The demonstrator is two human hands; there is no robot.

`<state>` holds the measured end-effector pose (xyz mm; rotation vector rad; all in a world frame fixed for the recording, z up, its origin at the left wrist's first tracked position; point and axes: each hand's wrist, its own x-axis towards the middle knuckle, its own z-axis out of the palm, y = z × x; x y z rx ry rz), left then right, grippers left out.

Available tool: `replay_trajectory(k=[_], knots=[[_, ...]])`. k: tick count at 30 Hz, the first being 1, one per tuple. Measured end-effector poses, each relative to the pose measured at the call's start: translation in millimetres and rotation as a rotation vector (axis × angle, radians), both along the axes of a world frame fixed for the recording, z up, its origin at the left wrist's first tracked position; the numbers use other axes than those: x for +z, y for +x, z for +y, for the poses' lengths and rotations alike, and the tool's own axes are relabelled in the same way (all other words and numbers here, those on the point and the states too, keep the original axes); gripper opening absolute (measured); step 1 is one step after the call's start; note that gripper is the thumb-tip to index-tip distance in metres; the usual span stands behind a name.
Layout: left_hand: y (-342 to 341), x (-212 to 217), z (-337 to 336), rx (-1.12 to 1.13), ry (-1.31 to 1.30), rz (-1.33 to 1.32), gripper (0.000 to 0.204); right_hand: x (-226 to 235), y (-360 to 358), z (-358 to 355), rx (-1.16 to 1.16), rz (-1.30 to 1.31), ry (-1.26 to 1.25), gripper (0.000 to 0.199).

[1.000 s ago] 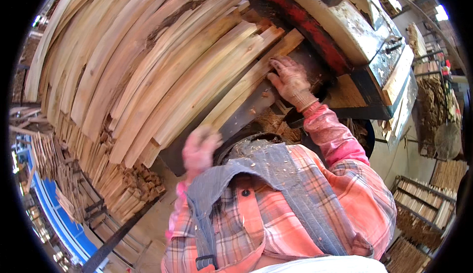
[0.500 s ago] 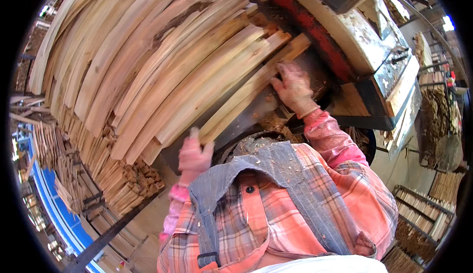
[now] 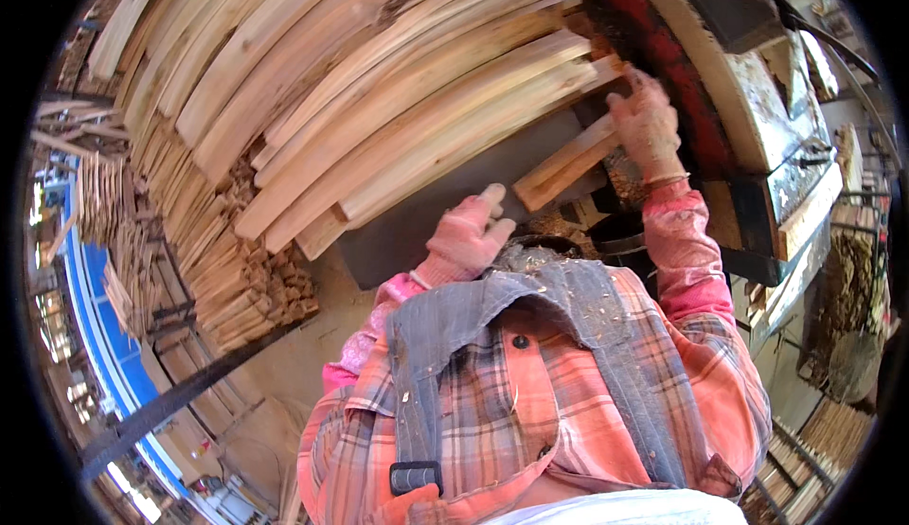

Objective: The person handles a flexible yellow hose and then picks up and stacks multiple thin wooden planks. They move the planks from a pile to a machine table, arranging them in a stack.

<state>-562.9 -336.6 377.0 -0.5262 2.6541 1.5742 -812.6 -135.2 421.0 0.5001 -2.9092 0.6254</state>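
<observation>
Both my hands wear pale, dusty pinkish gloves. My left hand (image 3: 464,233) is over the dark metal tabletop (image 3: 402,241), fingers apart and holding nothing. My right hand (image 3: 650,125) reaches up to the right end of the nearest board (image 3: 483,132) in a row of long wooden boards. Its fingertips are at that board's end, thumb apart from them; a firm grip does not show. Beside and below this hand lies a wooden strip (image 3: 566,163), its left end free on the metal and its right end hidden by the hand.
Long boards (image 3: 312,80) fill the upper left, above stacked wood strips (image 3: 241,288). To the right stands a machine with a red edge (image 3: 630,23) and a pale housing (image 3: 757,118). A dark round opening (image 3: 620,233) and wood chips are near my chest. A dark bar (image 3: 189,388) crosses at lower left.
The wooden strip has slid right, and less of it shows. My left hand has moved right off its end; my right hand has gone up and right to the board ends.
</observation>
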Motion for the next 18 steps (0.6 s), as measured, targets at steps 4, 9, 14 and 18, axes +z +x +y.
replay_trajectory(k=[4,9,14,18], knots=[[73.2,1.9,-38.5,0.393,-0.097,0.081,0.043,-26.0,-42.6,11.7,-0.050,-0.024,-0.115,0.055],[128.9,24.6,-77.1,0.924,0.264,0.214,0.032,-14.5,-50.4,15.4,-0.015,-0.111,-0.042,0.053],[126.5,18.0,-79.3,0.889,0.570,0.224,0.038,-18.7,-49.0,8.1,0.053,0.017,0.144,0.047],[102.4,17.9,-67.1,0.876,0.730,0.288,0.038,-13.2,-38.3,7.5,0.023,0.011,0.266,0.045]])
